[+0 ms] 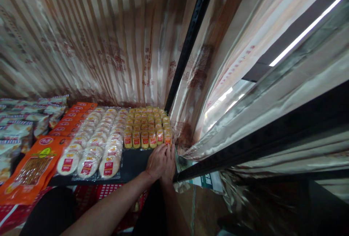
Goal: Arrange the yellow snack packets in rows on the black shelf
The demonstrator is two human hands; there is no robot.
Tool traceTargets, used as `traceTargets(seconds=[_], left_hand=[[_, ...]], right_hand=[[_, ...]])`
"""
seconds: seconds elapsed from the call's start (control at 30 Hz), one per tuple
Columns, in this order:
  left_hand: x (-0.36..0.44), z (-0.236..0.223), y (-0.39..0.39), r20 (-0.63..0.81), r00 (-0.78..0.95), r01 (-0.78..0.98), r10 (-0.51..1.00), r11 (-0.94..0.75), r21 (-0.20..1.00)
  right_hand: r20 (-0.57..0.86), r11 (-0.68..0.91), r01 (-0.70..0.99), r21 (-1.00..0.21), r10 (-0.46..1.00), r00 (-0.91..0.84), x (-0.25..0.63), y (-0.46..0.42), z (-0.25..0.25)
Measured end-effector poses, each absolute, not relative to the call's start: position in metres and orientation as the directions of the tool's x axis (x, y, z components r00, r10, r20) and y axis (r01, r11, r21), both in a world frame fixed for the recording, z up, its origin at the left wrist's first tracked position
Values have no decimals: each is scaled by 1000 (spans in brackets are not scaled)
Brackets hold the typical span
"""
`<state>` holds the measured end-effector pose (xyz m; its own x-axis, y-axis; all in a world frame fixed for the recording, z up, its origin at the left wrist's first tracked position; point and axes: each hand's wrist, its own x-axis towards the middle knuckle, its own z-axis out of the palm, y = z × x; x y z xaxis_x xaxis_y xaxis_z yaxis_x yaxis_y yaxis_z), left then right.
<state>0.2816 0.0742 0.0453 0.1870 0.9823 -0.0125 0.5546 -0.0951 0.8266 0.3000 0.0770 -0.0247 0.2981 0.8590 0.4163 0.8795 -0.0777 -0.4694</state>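
Note:
My left hand and my right hand are side by side at the front right corner of a black shelf. The fingers of both are bent forward and close together. My right fingertips meet the lower edge of a small yellow wrapped cake, the front one of the rightmost row. The left fingers lie against the right ones, and what they hold, if anything, is hidden. Several rows of such yellow cakes stand upright behind and to the left.
Left of the cakes lie rows of round white wrapped crackers, orange snack bags and pale snack bags. Printed plastic sheeting hangs behind. A black slotted post rises at the back corner. Red baskets sit below.

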Motion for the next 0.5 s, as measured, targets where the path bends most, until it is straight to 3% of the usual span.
traceTargets(seconds=[0.13,0.3,0.5], left_hand=[[264,62,76,-63,153,582,986,-39,812],[230,72,81,54,386,569,921,-284,772],[221,74,68,68,444,600,893,-353,718]], right_hand=[[422,-94,840,-534,832,361,300,76,-26],[417,-85,786,-612,810,412,303,74,-30],[478,20,749,-662,781,402,306,63,-31]])
